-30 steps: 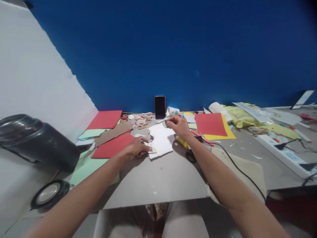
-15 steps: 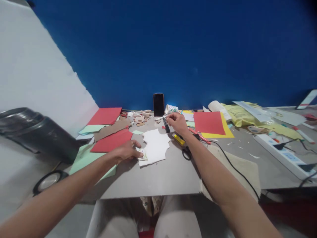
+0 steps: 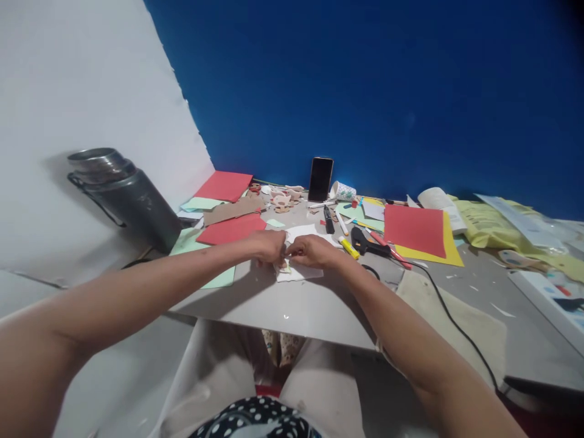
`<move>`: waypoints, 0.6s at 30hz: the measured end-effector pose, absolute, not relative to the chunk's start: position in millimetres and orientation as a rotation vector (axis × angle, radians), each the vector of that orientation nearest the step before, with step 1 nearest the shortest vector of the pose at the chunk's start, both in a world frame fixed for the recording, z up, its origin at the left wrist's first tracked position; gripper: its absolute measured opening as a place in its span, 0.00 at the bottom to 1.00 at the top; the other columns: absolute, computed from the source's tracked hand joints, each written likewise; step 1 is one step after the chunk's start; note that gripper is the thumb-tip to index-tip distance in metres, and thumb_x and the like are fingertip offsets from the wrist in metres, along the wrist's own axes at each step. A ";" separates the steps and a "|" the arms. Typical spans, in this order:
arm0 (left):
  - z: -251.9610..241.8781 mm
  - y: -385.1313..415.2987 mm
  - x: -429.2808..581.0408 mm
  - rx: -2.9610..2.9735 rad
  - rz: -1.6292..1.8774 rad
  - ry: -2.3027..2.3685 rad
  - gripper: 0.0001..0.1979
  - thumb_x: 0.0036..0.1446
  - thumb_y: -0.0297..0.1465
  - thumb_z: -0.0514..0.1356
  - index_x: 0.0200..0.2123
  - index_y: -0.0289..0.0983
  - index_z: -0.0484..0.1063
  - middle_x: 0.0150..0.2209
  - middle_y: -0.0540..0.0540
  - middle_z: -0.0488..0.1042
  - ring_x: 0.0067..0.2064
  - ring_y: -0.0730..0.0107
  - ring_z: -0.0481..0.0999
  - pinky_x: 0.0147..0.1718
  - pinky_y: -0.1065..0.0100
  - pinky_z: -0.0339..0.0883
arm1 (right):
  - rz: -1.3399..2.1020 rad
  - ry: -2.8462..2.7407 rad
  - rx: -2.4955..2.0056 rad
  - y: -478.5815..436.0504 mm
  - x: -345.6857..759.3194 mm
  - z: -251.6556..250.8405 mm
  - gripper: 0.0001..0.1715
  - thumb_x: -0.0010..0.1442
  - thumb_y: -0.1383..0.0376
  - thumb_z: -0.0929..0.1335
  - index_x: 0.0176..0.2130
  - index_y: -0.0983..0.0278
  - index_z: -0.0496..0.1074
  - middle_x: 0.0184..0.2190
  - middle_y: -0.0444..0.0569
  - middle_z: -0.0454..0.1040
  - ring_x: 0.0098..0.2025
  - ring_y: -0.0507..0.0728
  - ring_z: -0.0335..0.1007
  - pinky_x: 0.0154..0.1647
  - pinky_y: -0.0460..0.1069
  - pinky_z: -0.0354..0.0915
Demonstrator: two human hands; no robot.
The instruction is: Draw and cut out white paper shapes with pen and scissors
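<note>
My left hand point(image 3: 268, 246) and my right hand point(image 3: 310, 251) meet over a torn white paper sheet point(image 3: 298, 271) on the grey table point(image 3: 310, 304). Both have curled fingers pinching a small cutout piece point(image 3: 285, 265) with a bit of green on it, held between them just above the white sheet. A black marker point(image 3: 328, 219) and a white pen point(image 3: 342, 224) lie beyond my right hand. A yellow highlighter point(image 3: 349, 247) and a black glue gun point(image 3: 365, 243) lie to its right.
Red paper sheets point(image 3: 232, 229) and mint green sheets lie at left, a red sheet on yellow point(image 3: 414, 230) at right. A phone point(image 3: 320, 179) stands against the blue wall beside a paper cup point(image 3: 342, 191). A metal flask point(image 3: 123, 194) lies at left. A black cord point(image 3: 449, 316) crosses the table.
My right hand let go of the pen near the phone and came back to join the left hand on the small cutout. The camera view swung left and down.
</note>
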State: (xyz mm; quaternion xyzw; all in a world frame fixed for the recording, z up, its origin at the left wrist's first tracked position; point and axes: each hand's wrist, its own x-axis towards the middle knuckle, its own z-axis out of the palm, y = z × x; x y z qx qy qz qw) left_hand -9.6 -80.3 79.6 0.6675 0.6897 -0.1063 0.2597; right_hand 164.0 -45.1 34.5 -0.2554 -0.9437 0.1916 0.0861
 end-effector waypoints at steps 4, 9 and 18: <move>61.7 -100.8 -27.0 1.936 0.001 1.957 0.25 0.44 0.44 0.70 0.44 0.39 0.71 0.38 0.43 0.81 0.36 0.56 0.80 0.30 0.66 0.66 | 0.616 -2.836 -0.863 -50.6 162.0 40.7 0.20 0.57 0.53 0.75 0.48 0.57 0.82 0.41 0.49 0.80 0.42 0.58 0.73 0.37 0.47 0.58; 44.1 -137.8 -53.7 1.762 0.611 1.860 0.10 0.54 0.37 0.63 0.37 0.38 0.73 0.31 0.49 0.78 0.32 0.64 0.77 0.32 0.67 0.67 | 0.627 -2.820 -1.002 -57.4 157.4 47.0 0.21 0.56 0.52 0.76 0.48 0.57 0.81 0.44 0.48 0.80 0.45 0.59 0.72 0.37 0.48 0.57; 5.7 -164.4 -29.0 2.581 0.883 1.498 0.13 0.68 0.27 0.53 0.35 0.35 0.77 0.36 0.40 0.77 0.40 0.61 0.74 0.41 0.62 0.69 | 0.679 -2.792 -0.925 -53.9 156.5 36.5 0.18 0.55 0.57 0.76 0.46 0.58 0.81 0.43 0.48 0.79 0.43 0.58 0.73 0.37 0.47 0.59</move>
